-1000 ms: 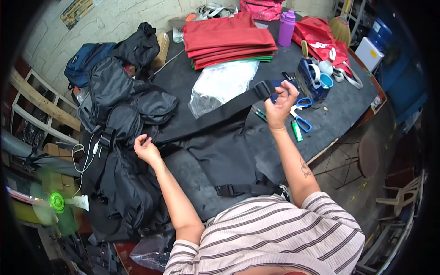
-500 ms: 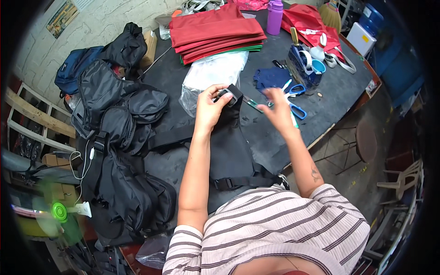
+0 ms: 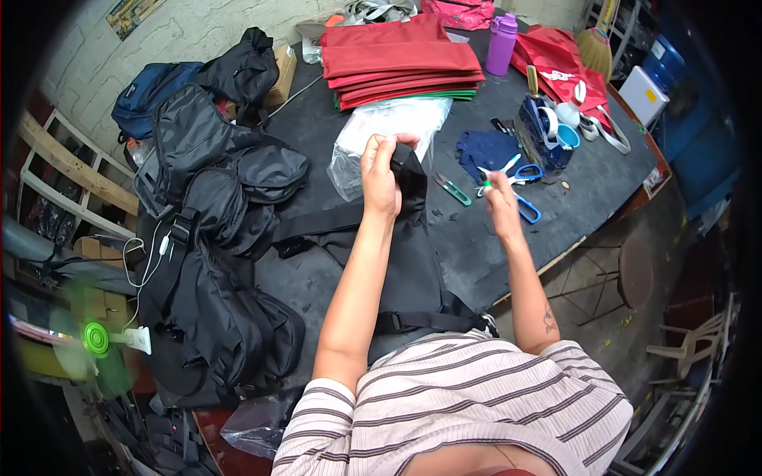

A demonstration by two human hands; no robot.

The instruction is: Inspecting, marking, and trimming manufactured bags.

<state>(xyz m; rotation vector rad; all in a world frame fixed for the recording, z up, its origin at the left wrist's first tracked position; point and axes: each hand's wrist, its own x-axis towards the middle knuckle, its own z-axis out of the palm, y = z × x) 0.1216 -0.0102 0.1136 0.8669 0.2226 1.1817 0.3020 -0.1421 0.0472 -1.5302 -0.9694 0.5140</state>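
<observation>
Left fingers (image 3: 384, 153) hold black fabric (image 3: 411, 176), apparently a strap.

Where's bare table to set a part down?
Black tabletop: one patch between the black fabric piece and right forearm; another between the black fabric bags and crumpled clear plastic sheet. Crowded: left side, under those bags; right, around the blue-handled scissors.

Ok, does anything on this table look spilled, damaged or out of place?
Nothing looks spilled or plainly damaged. Slightly odd: the blue-handled scissors lie with their handles spread beside the right hand, open rather than closed.
</observation>
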